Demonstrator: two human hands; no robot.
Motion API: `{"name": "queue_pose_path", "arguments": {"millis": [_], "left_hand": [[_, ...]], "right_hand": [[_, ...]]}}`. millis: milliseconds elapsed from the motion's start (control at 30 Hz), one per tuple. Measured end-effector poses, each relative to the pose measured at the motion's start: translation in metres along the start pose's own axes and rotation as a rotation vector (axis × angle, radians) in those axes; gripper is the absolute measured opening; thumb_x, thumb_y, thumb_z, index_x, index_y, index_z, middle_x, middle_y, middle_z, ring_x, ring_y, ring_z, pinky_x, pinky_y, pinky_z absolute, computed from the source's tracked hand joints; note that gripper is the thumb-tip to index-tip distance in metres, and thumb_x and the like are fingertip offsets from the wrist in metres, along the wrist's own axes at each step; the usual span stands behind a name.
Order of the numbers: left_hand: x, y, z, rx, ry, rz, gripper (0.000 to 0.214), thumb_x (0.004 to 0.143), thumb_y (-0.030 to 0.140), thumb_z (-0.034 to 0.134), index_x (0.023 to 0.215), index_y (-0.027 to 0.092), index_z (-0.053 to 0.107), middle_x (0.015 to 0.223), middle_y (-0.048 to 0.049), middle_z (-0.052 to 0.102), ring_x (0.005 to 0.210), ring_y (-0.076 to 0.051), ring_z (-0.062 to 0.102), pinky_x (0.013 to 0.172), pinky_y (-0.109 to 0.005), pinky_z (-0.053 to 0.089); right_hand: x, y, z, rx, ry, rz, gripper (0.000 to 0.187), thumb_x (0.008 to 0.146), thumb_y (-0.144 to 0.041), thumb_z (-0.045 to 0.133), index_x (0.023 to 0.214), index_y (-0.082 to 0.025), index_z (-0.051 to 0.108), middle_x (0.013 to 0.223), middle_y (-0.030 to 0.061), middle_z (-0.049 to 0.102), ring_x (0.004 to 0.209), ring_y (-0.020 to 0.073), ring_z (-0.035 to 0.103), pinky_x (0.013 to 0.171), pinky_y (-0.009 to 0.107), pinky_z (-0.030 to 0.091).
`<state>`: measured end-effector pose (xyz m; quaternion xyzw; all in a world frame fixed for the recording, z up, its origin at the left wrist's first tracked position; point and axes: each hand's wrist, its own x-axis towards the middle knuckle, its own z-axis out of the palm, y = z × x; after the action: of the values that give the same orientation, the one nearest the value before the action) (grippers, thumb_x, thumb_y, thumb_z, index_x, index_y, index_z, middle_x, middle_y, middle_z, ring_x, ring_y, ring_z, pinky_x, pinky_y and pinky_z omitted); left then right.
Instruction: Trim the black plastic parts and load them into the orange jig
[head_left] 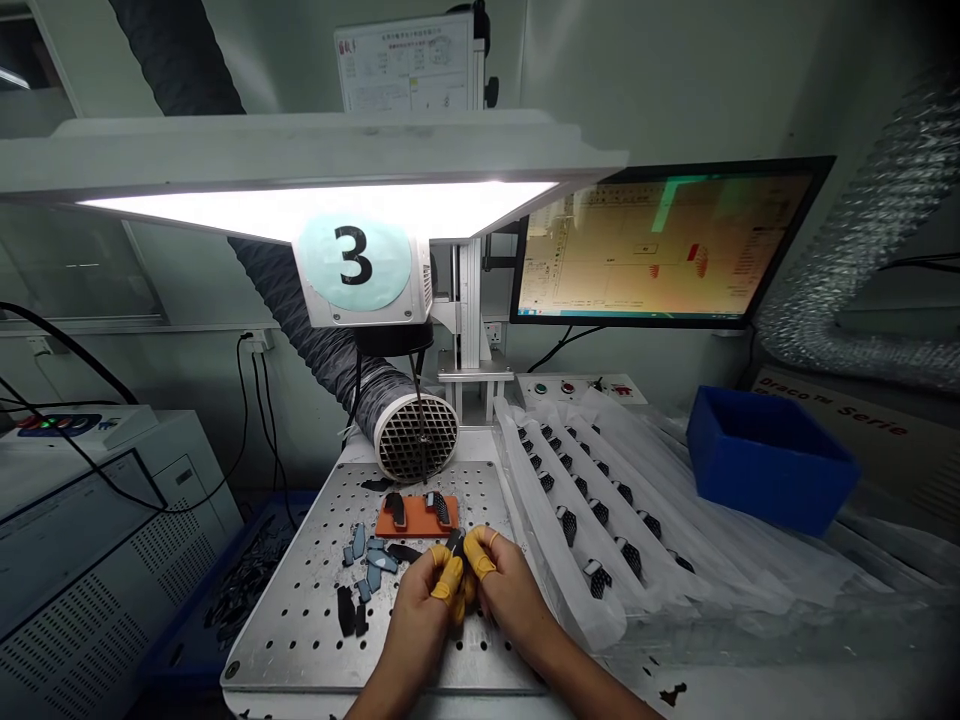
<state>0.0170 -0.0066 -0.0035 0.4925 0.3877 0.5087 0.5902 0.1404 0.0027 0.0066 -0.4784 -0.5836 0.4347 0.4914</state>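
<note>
Yellow finger cots cover the fingertips of my left hand and my right hand. Both hands are closed and meet over the perforated metal plate, pinching a small black part between them. Much of that part is hidden by my fingers. Just beyond my hands, an orange block carries two dark pieces, the right one with a patterned face. Several blue-grey pieces lie to the left of my left hand, along with black flat scraps.
A round grilled duct mouth stands at the plate's back, under a machine head marked 3. To the right, white sheeting holds rows of black patterned parts. Beyond sit a blue bin and a monitor. A lit lamp panel hangs overhead.
</note>
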Motion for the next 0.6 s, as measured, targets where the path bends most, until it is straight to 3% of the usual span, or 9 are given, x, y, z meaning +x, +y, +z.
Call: {"name": "queue_pose_path", "arguments": {"millis": [400, 600], "left_hand": [[-0.0014, 0.001, 0.0003, 0.004, 0.009, -0.032, 0.021, 0.075, 0.035, 0.062, 0.069, 0.016, 0.055, 0.059, 0.0028, 0.05, 0.049, -0.007, 0.039, 0.045, -0.018, 0.029], [-0.0003, -0.0016, -0.0001, -0.036, -0.017, -0.004, 0.018, 0.076, 0.031, 0.062, 0.069, 0.016, 0.054, 0.059, 0.0034, 0.049, 0.052, -0.007, 0.04, 0.048, -0.019, 0.03]], "right_hand": [[-0.003, -0.0036, -0.0001, 0.004, -0.018, 0.002, 0.014, 0.084, -0.02, 0.042, 0.07, -0.019, 0.045, 0.053, -0.006, 0.045, 0.041, 0.0085, 0.037, 0.045, 0.022, 0.029], [-0.0027, -0.0023, -0.0005, -0.015, -0.009, -0.008, 0.015, 0.084, -0.019, 0.042, 0.07, -0.019, 0.046, 0.053, -0.0056, 0.045, 0.043, 0.0086, 0.038, 0.045, 0.021, 0.03]]}}
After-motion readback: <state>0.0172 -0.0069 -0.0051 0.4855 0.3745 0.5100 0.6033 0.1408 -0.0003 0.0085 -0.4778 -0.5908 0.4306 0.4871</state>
